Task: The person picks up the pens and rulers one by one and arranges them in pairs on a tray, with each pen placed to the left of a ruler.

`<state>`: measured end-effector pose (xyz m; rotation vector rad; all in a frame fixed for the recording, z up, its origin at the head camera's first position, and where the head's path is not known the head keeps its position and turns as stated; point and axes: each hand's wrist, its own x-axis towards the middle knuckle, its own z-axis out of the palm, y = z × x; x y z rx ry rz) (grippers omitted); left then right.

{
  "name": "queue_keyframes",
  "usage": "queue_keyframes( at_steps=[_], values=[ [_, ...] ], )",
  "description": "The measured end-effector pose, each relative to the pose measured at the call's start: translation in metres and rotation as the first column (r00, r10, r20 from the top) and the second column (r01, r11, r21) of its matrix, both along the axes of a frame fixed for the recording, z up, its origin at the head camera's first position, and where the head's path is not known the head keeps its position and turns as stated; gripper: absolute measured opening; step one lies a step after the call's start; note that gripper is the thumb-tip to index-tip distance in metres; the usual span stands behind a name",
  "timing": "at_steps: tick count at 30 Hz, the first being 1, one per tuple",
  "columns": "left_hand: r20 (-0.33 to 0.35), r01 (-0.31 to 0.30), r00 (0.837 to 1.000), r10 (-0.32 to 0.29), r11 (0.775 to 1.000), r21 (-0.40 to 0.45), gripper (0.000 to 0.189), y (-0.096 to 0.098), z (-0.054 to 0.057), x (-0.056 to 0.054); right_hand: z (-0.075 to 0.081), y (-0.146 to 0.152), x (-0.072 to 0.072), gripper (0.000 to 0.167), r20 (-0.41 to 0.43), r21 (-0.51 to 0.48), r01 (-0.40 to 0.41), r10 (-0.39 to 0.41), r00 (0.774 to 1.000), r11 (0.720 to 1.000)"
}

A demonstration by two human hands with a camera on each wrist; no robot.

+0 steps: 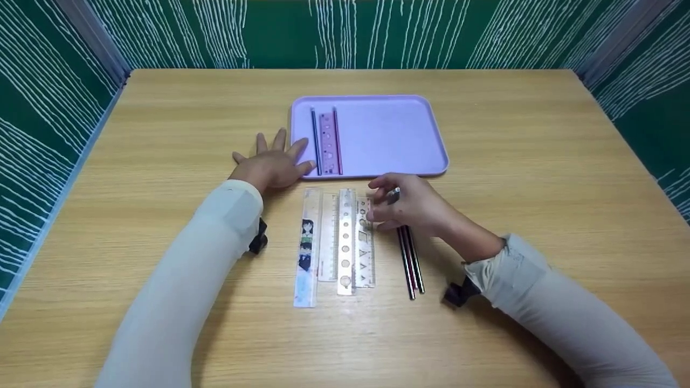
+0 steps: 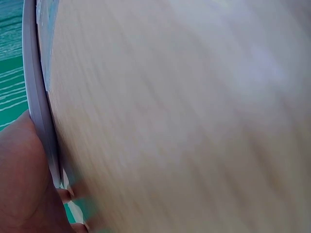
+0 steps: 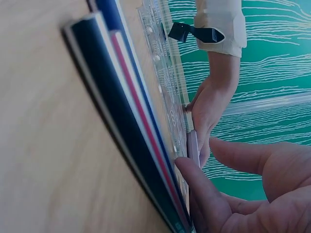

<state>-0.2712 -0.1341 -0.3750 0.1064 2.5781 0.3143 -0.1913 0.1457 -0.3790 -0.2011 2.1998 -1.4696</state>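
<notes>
My left hand (image 1: 272,167) lies with fingers spread at the near-left corner of a lilac tray (image 1: 388,134), its thumb over the rim. On the tray, a pink ruler (image 1: 328,143) lies between a dark pencil (image 1: 316,143) and a red pencil (image 1: 337,143). My right hand (image 1: 415,205) hovers over the rightmost clear stencil ruler (image 1: 365,264) and the far ends of several pencils (image 1: 411,264). In the right wrist view, thumb and forefinger stand apart with nothing seen between them; whether a fingertip touches a ruler is unclear.
Left of the stencil ruler lie a clear ruler with round holes (image 1: 345,248), another clear ruler (image 1: 327,242) and a ruler with a cartoon print (image 1: 305,253). All rest on a wooden table (image 1: 512,134). Green walls with white streaks (image 1: 366,32) stand behind and at the sides.
</notes>
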Motion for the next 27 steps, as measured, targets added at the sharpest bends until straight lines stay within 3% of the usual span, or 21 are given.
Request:
queue_keyframes(
  at_steps=[8,16,27],
  values=[
    [0.008,0.006,1.000,-0.006,1.000,-0.015,0.075,0.0007,0.0009,-0.0007,-0.0026,0.0014,-0.0019,0.073,-0.082,0.099,-0.032,0.040,0.996,0.995],
    [0.015,-0.001,1.000,0.001,1.000,0.000,0.075,0.0008,0.0009,-0.0009,-0.0035,0.0008,-0.0032,0.072,-0.189,0.199,-0.057,0.095,0.977,0.978],
    [0.019,0.003,1.000,-0.003,1.000,0.010,0.074,0.0010,0.0019,-0.0002,-0.0061,-0.0015,-0.0025,0.074,-0.218,0.277,-0.068,0.131,0.967,0.958]
  ],
)
